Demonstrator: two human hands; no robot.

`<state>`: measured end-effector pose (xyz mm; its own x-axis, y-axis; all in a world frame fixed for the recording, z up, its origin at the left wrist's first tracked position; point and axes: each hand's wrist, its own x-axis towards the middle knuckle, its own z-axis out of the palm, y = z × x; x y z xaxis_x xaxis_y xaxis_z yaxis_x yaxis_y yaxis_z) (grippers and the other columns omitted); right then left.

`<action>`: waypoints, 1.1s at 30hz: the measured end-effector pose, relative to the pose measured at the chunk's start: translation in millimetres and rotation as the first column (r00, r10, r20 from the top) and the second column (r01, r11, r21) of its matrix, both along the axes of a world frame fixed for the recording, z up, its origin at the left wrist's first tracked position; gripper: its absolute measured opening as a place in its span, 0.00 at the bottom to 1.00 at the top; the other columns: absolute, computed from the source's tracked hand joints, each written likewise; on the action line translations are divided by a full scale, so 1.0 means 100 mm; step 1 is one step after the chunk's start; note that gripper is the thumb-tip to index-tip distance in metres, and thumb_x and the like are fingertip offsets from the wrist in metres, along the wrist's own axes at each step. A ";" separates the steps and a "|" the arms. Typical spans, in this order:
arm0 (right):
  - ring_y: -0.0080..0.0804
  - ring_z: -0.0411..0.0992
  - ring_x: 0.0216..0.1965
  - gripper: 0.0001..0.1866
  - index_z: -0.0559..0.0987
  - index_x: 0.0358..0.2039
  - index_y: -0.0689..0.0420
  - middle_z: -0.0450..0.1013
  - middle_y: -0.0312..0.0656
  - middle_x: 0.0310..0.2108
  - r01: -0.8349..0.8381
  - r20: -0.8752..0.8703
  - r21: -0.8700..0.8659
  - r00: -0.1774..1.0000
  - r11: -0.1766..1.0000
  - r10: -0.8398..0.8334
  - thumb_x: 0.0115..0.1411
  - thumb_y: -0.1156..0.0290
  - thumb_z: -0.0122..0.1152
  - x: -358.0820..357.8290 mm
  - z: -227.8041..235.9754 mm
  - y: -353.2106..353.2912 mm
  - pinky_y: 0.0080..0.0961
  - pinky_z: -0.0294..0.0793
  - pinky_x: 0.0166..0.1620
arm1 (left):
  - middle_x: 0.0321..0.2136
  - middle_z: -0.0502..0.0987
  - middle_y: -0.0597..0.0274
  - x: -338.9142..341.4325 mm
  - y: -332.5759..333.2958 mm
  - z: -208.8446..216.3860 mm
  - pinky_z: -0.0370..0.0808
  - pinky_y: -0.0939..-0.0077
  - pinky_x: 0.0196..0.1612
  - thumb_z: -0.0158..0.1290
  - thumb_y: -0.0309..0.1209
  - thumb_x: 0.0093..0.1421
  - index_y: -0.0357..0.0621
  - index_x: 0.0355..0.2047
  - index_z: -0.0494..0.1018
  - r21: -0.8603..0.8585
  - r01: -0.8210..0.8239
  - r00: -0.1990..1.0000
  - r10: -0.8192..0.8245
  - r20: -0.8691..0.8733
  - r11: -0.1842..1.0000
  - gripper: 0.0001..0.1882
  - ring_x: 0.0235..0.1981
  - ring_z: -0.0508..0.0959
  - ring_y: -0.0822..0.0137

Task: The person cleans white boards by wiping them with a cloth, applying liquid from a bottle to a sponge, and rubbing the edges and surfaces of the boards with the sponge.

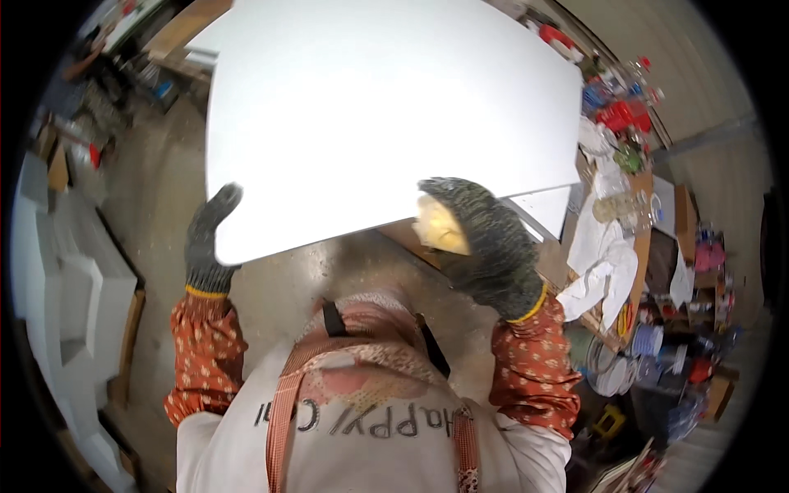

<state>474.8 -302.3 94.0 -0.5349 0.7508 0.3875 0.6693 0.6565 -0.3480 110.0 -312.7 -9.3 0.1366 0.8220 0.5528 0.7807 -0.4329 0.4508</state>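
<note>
Could tip if pressed hard at the overhanging near edge: white board (386,115), lying ahead of both hands. Could also scuff if rubbed with a dirty yellow pad (444,226), grasped in right hand (485,238) at that edge. At the near-left corner, left hand (212,238); cannot tell whether closed, with fingers partly hidden. Smooth, flat, round-cornered board; crumpled, soft-looking pad; dark knit gloves (509,255); beyond right hand, rumpled white cloth (598,246).

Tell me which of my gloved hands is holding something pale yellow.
Your right hand: it holds a pale yellow piece at the near edge of the white panel. Your left hand, at the panel's near left corner, shows none.
</note>
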 end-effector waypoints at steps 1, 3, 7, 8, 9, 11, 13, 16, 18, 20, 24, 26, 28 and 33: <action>0.43 0.73 0.47 0.26 0.72 0.52 0.59 0.73 0.48 0.47 0.050 -0.024 -0.033 0.998 0.998 -0.051 0.51 0.72 0.64 0.19 0.03 0.01 0.34 0.73 0.50 | 0.50 0.75 0.51 -0.05 -0.01 -0.04 0.66 0.65 0.60 0.58 0.27 0.53 0.36 0.50 0.74 -0.025 0.036 0.999 -0.035 0.041 0.999 0.22 0.55 0.73 0.57; 0.44 0.74 0.44 0.28 0.72 0.52 0.58 0.74 0.48 0.44 0.229 -0.001 -0.004 0.973 0.973 -0.229 0.48 0.71 0.66 0.66 0.04 -0.10 0.34 0.74 0.49 | 0.52 0.73 0.50 -0.17 -0.09 -0.17 0.63 0.64 0.63 0.59 0.25 0.53 0.36 0.52 0.72 -0.003 0.024 0.992 -0.023 0.120 1.000 0.24 0.57 0.70 0.56; 0.40 0.74 0.42 0.32 0.71 0.55 0.56 0.73 0.47 0.42 0.702 -0.122 0.199 0.710 0.684 -0.693 0.49 0.65 0.69 1.58 -0.10 -0.49 0.33 0.74 0.46 | 0.55 0.69 0.48 -0.28 -0.14 -0.30 0.63 0.64 0.62 0.58 0.32 0.58 0.33 0.55 0.68 -0.039 -0.074 0.983 0.080 0.164 0.996 0.27 0.58 0.68 0.55; 0.42 0.73 0.45 0.33 0.69 0.56 0.55 0.73 0.48 0.44 0.807 -0.127 0.052 0.589 0.588 -0.798 0.49 0.67 0.69 1.72 -0.11 -0.55 0.33 0.73 0.49 | 0.52 0.73 0.45 -0.22 -0.12 -0.30 0.66 0.61 0.60 0.59 0.36 0.55 0.32 0.50 0.72 -0.001 -0.189 0.964 0.186 0.191 0.982 0.25 0.56 0.71 0.52; 0.42 0.73 0.45 0.33 0.69 0.56 0.55 0.73 0.48 0.44 0.808 -0.144 0.057 0.588 0.587 -0.796 0.49 0.67 0.69 1.90 -0.21 -0.55 0.33 0.73 0.49 | 0.52 0.72 0.45 -0.32 -0.13 -0.39 0.67 0.63 0.59 0.57 0.31 0.57 0.32 0.50 0.72 0.076 -0.239 0.967 0.231 0.104 0.968 0.22 0.56 0.71 0.54; 0.44 0.73 0.45 0.33 0.69 0.57 0.56 0.72 0.49 0.45 0.865 -0.128 0.106 0.501 0.490 -0.856 0.49 0.68 0.68 2.42 -0.48 -0.52 0.34 0.73 0.49 | 0.55 0.70 0.47 -0.26 -0.13 -0.38 0.66 0.66 0.60 0.54 0.27 0.59 0.33 0.52 0.69 0.071 -0.309 0.947 0.300 0.117 0.948 0.21 0.56 0.70 0.56; 0.46 0.72 0.46 0.35 0.68 0.57 0.55 0.72 0.49 0.47 0.829 -0.105 0.177 0.552 0.530 -0.827 0.48 0.68 0.69 2.82 -0.72 -0.40 0.36 0.72 0.49 | 0.56 0.69 0.48 -0.07 -0.16 -0.53 0.66 0.67 0.60 0.52 0.24 0.59 0.33 0.54 0.68 0.097 -0.396 0.908 0.374 0.189 0.913 0.21 0.56 0.70 0.58; 0.48 0.70 0.50 0.40 0.65 0.60 0.53 0.71 0.49 0.49 0.861 0.037 0.103 0.496 0.497 -0.867 0.45 0.64 0.70 3.06 -0.81 -0.16 0.42 0.70 0.52 | 0.57 0.67 0.50 0.32 -0.16 -0.56 0.66 0.69 0.59 0.49 0.20 0.60 0.34 0.56 0.66 -0.014 -0.525 0.748 0.470 0.469 0.851 0.22 0.56 0.70 0.60; 0.49 0.69 0.52 0.43 0.66 0.60 0.53 0.71 0.50 0.49 0.795 0.175 0.155 0.562 0.586 -0.809 0.44 0.58 0.72 3.14 -0.78 -0.08 0.42 0.68 0.53 | 0.54 0.70 0.53 0.55 -0.08 -0.42 0.69 0.71 0.57 0.51 0.21 0.60 0.36 0.54 0.68 -0.193 -0.388 0.242 0.302 0.922 0.901 0.20 0.53 0.71 0.64; 0.49 0.68 0.52 0.42 0.67 0.59 0.53 0.71 0.50 0.49 0.783 0.243 0.130 0.570 0.608 -0.785 0.43 0.55 0.73 3.24 -0.63 0.01 0.42 0.68 0.54 | 0.49 0.74 0.56 0.91 -0.06 -0.24 0.71 0.74 0.55 0.54 0.26 0.61 0.39 0.50 0.71 -0.142 -0.179 -0.234 0.098 0.967 0.974 0.17 0.51 0.71 0.67; 0.45 0.72 0.50 0.26 0.76 0.50 0.54 0.75 0.45 0.46 0.657 0.029 0.186 0.740 0.731 -0.672 0.52 0.58 0.68 3.54 -0.05 0.18 0.37 0.71 0.52 | 0.49 0.74 0.58 1.07 -0.21 -0.37 0.71 0.74 0.55 0.53 0.25 0.62 0.38 0.51 0.71 -0.118 -0.133 -0.231 0.085 0.969 0.984 0.16 0.51 0.71 0.68; 0.45 0.72 0.48 0.22 0.76 0.50 0.53 0.75 0.46 0.45 0.659 0.001 0.200 0.740 0.725 -0.673 0.56 0.60 0.63 3.75 0.23 0.45 0.36 0.71 0.51 | 0.50 0.74 0.58 1.25 -0.27 -0.40 0.71 0.73 0.55 0.52 0.24 0.62 0.37 0.52 0.70 -0.125 -0.208 -0.064 0.114 0.991 0.970 0.17 0.51 0.71 0.67; 0.46 0.72 0.47 0.18 0.76 0.49 0.52 0.75 0.47 0.45 0.618 0.024 0.236 0.768 0.750 -0.640 0.59 0.61 0.58 4.00 0.37 0.87 0.36 0.71 0.51 | 0.50 0.73 0.58 1.34 -0.31 -0.48 0.71 0.73 0.55 0.51 0.23 0.63 0.36 0.52 0.69 -0.119 -0.286 0.103 0.154 0.983 0.951 0.17 0.51 0.71 0.67; 0.44 0.73 0.48 0.17 0.77 0.47 0.50 0.75 0.46 0.47 0.635 0.491 0.133 0.625 0.761 -0.607 0.62 0.59 0.50 4.71 0.18 2.36 0.38 0.70 0.52 | 0.50 0.73 0.56 1.52 -0.30 -0.46 0.72 0.70 0.54 0.47 0.22 0.65 0.37 0.56 0.67 -0.076 -0.085 0.003 0.077 0.997 0.993 0.19 0.48 0.73 0.64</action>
<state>946.1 -66.3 112.2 -0.0334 0.9847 0.1712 0.9931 0.0134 0.1164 261.9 -342.7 -55.7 -0.6203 0.7804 0.0792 -0.4097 -0.4084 0.8157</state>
